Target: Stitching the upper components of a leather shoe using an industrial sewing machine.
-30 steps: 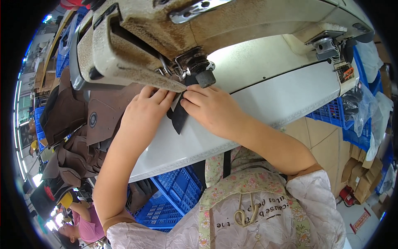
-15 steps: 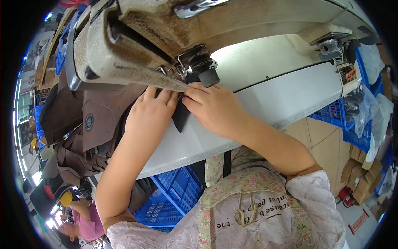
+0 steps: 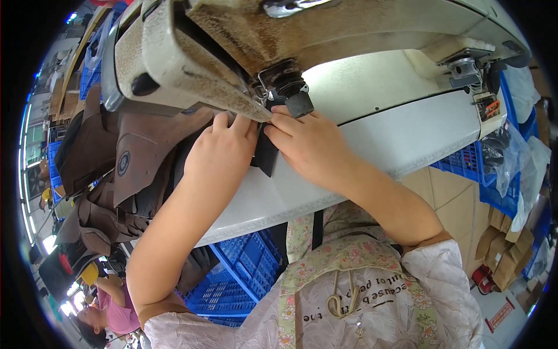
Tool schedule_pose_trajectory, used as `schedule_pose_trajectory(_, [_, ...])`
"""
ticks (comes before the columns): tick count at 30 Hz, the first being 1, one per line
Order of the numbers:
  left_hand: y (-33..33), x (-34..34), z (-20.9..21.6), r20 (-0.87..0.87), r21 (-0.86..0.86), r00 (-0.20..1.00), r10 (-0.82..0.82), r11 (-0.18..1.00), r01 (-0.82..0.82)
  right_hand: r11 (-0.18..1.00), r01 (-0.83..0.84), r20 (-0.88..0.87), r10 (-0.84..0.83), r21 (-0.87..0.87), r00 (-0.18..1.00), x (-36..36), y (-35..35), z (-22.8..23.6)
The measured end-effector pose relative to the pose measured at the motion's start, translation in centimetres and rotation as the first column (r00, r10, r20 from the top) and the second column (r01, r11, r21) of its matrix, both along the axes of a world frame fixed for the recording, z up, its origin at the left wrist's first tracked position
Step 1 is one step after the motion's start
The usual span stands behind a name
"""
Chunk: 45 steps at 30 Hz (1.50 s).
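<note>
Under the head of a beige sewing machine [image 3: 168, 64], a narrow black strip of material [image 3: 266, 156] runs toward the needle area, its pointed end hanging toward me. My left hand [image 3: 224, 148] is on the strip's left side, fingers bent and pressed together over the work. From the right, my right hand [image 3: 308, 145] pinches at the strip with curled fingers near the presser area. The machine head covers some of the fingertips and the needle. A brown leather-like piece [image 3: 142, 145] with a round dark emblem lies beside my left hand.
More brown and black cut pieces [image 3: 102, 212] pile up at the left. Blue crates [image 3: 247, 273] stand below the white table [image 3: 378, 157] and at the right, with plastic bags. At the lower left another person [image 3: 119, 308] in pink is visible.
Both hands and the black strip have shifted slightly to the right and away from me. Less of the strip's near end shows. The machine head also sits further right in the view.
</note>
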<state>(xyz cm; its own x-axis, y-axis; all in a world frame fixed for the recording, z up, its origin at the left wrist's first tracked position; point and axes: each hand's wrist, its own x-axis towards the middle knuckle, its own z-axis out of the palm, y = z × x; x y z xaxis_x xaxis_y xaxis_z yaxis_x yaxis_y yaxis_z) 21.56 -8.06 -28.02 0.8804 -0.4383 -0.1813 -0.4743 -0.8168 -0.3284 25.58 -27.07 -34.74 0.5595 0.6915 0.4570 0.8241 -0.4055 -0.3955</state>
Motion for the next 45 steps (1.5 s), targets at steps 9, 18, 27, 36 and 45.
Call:
schedule_pose_trajectory(9, [0.0, 0.3, 0.4, -0.005, -0.088, 0.999, -0.039, 0.995, 0.038, 0.998, -0.029, 0.032, 0.027, 0.053, 0.999, 0.5, -0.2, 0.3])
schedule_pose_trajectory(18, [-1.9, 0.0, -0.8, 0.089, 0.034, 0.991, 0.101, 0.994, -0.104, 0.995, -0.067, -0.018, 0.069, 0.078, 0.997, 0.9, -0.3, 0.0])
schedule_pose_trajectory(27, [-1.0, 0.9, 1.8, -0.124, -0.189, 0.992, 0.037, 0.98, -0.06, 0.994, -0.089, -0.04, 0.092, 0.06, 0.995, 1.8, -1.0, -0.2])
schedule_pose_trajectory(36, [-1.6, 2.9, 5.2, -0.538, -0.272, 0.804, 0.252, 0.851, -0.449, 0.991, -0.117, -0.142, 0.126, 0.072, 0.982, 2.5, -1.7, -0.2])
schedule_pose_trajectory(45, [0.3, 4.0, 5.6, -0.701, -0.263, 0.688, 0.19, 0.827, -0.497, 0.991, -0.124, -0.133, 0.13, 0.051, 0.983, 2.3, -1.5, 0.3])
